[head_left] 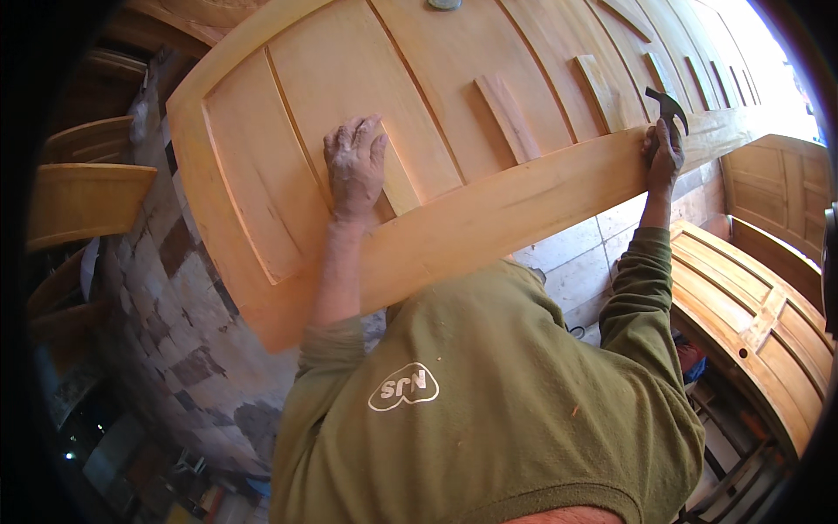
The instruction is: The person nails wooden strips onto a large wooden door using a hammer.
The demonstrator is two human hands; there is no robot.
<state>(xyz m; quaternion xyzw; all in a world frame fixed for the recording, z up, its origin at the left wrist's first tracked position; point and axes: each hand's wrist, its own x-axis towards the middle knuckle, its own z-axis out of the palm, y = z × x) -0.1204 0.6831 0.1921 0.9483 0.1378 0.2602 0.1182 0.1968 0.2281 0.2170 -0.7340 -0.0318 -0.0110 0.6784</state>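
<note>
1. The person's left hand is resting palm-down on a large pale wooden door, near its left end, with the fingers lying bent and close together; whether they are pinching anything beneath, I cannot tell.
2. Under and beside that hand, a short wooden strip is lying against the panel, its lower end meeting the door's near rail.
3. The right hand is wrapping tightly around the handle of a dark claw hammer, close below the head, and is holding it at the near rail, well apart from the left hand.
4. Between the two hands, another strip and a third one are lying on the panels, and more are following toward the far right end.
5. A small round object is sitting at the door's far side, partly cut off from view.
6. The person is wearing an olive sweatshirt and is standing against the near edge.
7. To the right, a second panelled door is lying lower down; to the left, patchy paving is covering the floor.
</note>
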